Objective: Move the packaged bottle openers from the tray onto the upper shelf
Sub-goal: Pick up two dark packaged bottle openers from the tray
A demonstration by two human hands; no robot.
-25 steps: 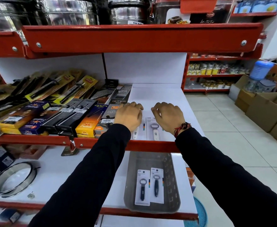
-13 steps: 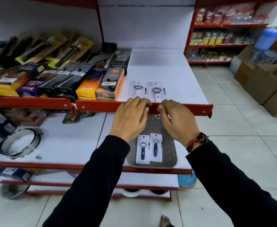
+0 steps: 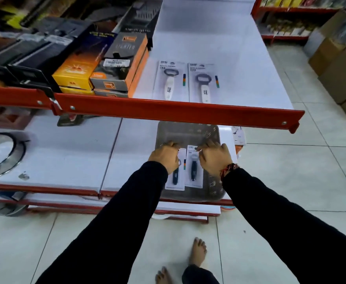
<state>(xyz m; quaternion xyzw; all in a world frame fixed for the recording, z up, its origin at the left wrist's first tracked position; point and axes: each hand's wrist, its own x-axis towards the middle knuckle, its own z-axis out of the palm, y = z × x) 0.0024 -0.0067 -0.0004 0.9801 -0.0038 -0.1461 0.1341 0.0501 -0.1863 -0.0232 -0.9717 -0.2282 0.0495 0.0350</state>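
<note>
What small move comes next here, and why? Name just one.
Probably close the fingers on the two cards and lift them. The left hand and right hand each rest on the top of a dark-handled opener lying in the tray; two white-handled ones already lie on the upper shelf.

Both hands (image 3: 190, 158) cover the upper ends of the two carded openers (image 3: 185, 171) in the tray (image 3: 213, 187); grip undeterminable. Goods at 11 o'clock (image 3: 45, 37) blurred, labels illegible.
</note>
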